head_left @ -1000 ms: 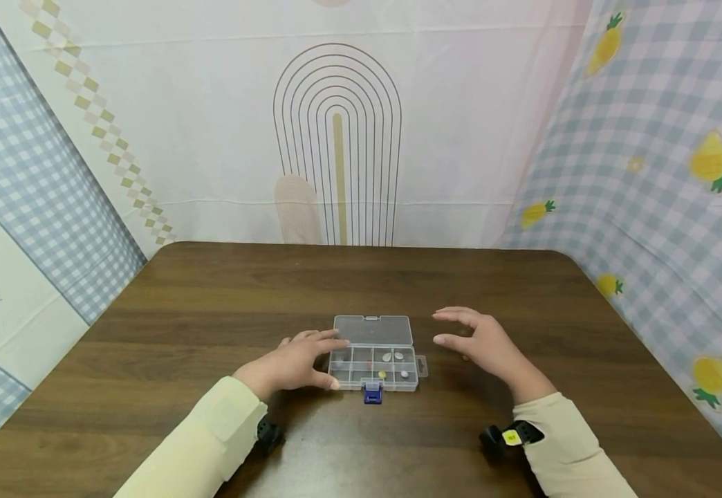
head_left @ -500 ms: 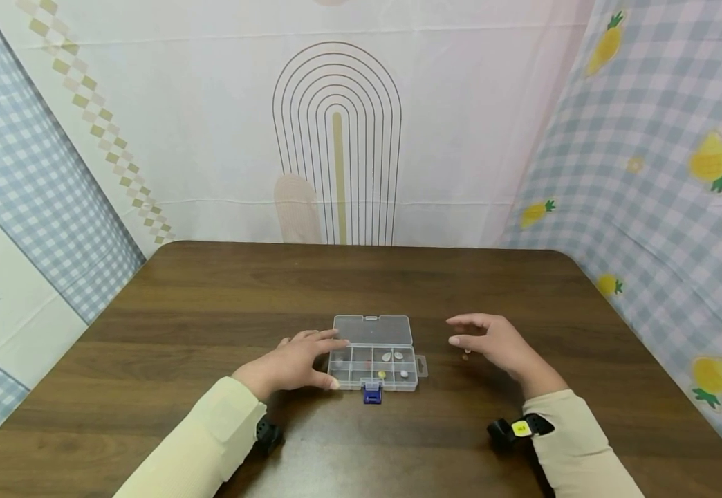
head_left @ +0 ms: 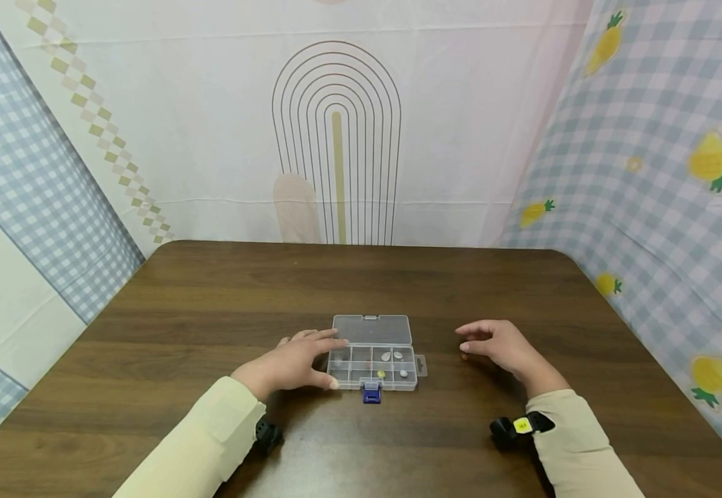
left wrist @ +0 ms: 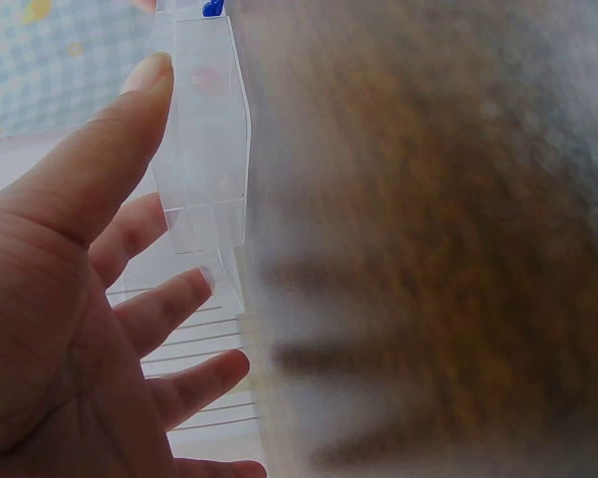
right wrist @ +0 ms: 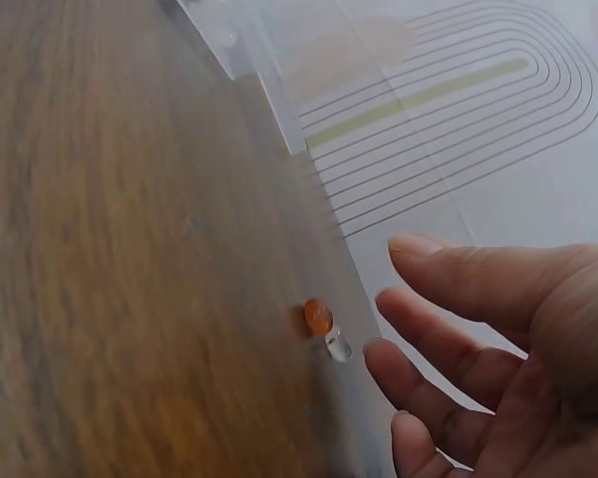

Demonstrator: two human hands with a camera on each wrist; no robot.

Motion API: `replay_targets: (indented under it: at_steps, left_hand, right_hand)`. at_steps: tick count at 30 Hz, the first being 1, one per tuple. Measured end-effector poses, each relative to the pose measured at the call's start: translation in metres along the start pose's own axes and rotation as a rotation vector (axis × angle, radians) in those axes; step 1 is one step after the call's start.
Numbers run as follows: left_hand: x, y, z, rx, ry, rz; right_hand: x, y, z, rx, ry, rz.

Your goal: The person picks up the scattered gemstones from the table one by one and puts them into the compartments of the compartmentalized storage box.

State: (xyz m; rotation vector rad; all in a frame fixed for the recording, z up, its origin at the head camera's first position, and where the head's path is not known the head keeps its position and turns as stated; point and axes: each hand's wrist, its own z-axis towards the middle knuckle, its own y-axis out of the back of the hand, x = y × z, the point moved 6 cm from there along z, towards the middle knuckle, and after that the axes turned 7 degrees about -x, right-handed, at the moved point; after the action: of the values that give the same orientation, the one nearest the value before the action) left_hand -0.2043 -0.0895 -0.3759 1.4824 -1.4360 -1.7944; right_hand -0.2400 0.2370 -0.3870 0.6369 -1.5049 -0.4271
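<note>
A clear plastic compartment box [head_left: 361, 377] lies on the table with its lid [head_left: 373, 330] swung back and a blue latch [head_left: 371, 394] at the front. My left hand [head_left: 295, 361] holds its left end, thumb at the front corner and index finger at the back near the hinge; the other fingers spread out beyond, as the left wrist view shows. To the right of the box hovers my right hand [head_left: 503, 346], fingers loosely bent with nothing between them. Near its fingertips an orange bead [right wrist: 318, 317] and a clear bead [right wrist: 339, 346] lie close together on the table.
Several small pieces sit in the box's compartments, among them a yellow bead [head_left: 381, 374] and white ones. A hanging tab [head_left: 421, 365] sticks out from the box's right end. Behind the brown table [head_left: 243, 290] hang a printed white cloth [head_left: 224, 124] and checked cloths.
My right hand has moved to the right, away from the box, and a little toward me, with its thumb and fingers drawing closer together. The left hand and the box have stayed put.
</note>
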Motion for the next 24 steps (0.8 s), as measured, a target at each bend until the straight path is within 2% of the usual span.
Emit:
replay_targets:
  at_steps: [13,24]
  left_hand:
    - [0.0008,-0.0013,0.0,0.003,0.001,0.006]
    - [0.0013,-0.0014,0.0005,-0.007,0.002,-0.002]
  right_hand:
    - [-0.0102,-0.0002,0.0024,-0.012,-0.034,-0.018]
    - [-0.011,-0.0012,0.0036,-0.034,0.001,-0.037]
